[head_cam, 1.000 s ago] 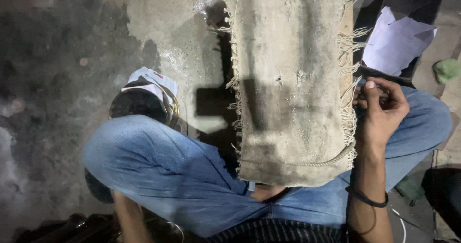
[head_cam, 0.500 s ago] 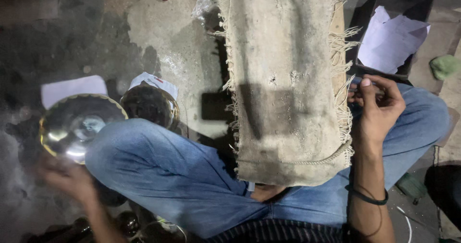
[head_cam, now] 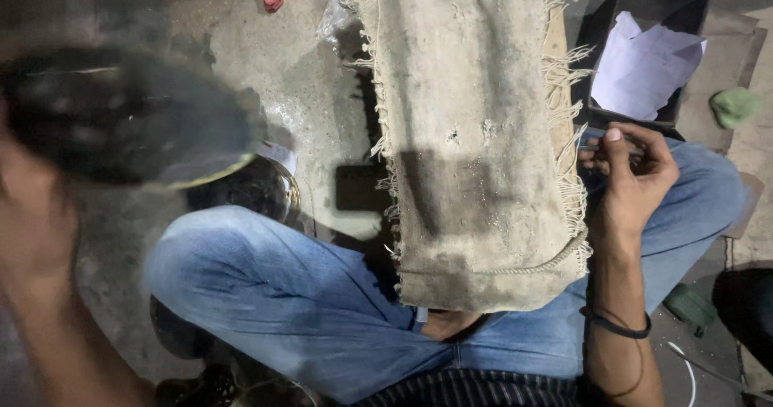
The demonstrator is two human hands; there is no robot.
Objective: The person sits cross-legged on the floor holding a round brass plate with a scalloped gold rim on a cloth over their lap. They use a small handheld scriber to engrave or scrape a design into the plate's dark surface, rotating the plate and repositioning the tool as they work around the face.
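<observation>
Left hand (head_cam: 32,206) up close to cam, blurred, lifting a round dark metal dish (head_cam: 121,117) w/ brassy rim over the left knee; grip on it can't be made out. Right hand (head_cam: 632,173) curled, fingers pinched on sth small beside the burlap-covered board (head_cam: 475,133). Another shiny dish (head_cam: 262,190) sits on the floor below.

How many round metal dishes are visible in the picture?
2. One blurred dish is raised in the left hand at the upper left. The other dish lies on the floor beside the left knee, partly hidden. More may be hidden.
</observation>
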